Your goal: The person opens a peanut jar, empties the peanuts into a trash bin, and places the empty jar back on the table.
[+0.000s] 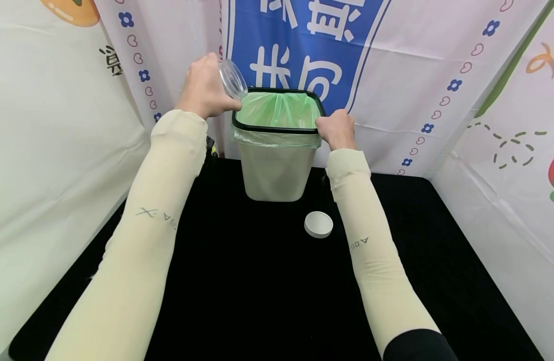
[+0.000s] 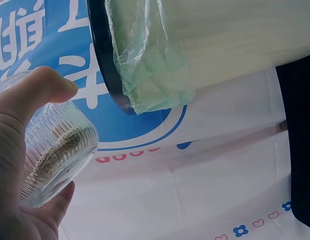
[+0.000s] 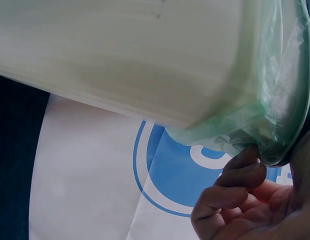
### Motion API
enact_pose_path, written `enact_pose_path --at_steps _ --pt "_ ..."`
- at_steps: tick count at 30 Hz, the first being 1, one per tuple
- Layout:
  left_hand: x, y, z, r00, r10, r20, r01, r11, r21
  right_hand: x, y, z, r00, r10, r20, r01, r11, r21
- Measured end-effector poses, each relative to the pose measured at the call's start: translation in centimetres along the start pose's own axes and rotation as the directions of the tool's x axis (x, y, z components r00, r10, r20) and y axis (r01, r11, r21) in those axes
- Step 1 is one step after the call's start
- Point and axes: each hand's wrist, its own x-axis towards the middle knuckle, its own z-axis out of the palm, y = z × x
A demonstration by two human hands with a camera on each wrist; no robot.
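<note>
A clear ribbed jar [image 1: 233, 80] is in my left hand [image 1: 206, 89], tilted beside the left rim of a trash bin [image 1: 277, 170]. In the left wrist view, thumb and fingers curl round the jar [image 2: 62, 147], and some brownish-grey, dry-looking matter lies inside it. The pale bin has a black rim and a green translucent liner [image 1: 281, 110] folded over its edge. At the bin's right corner, my right hand [image 1: 337, 129] grips the rim, its curled fingers [image 3: 240, 172] against the liner. The bin's bottom is hidden from the head view.
A round white lid [image 1: 319, 224] lies on the black tabletop [image 1: 258, 281], in front of the bin and near my right forearm. Printed white cloth [image 1: 394, 85] hangs close behind the bin and along both sides. Some small dark object [image 1: 210, 145] sits behind my left sleeve.
</note>
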Motion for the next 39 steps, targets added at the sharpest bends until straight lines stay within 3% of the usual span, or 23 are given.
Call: enact_pose_path --at_steps 13,39 --pt "0.0 0.3 0.5 0.998 0.035 0.047 -0.038 0.998 0.056 -0.1 0.0 0.1 1.000 -0.007 -0.006 0.006 1.000 -0.007" --pt "0.0 1.1 0.3 0.992 0.115 0.059 -0.124 0.975 0.186 -0.2 0.0 0.0 1.000 -0.002 -0.013 0.002 1.000 0.005"
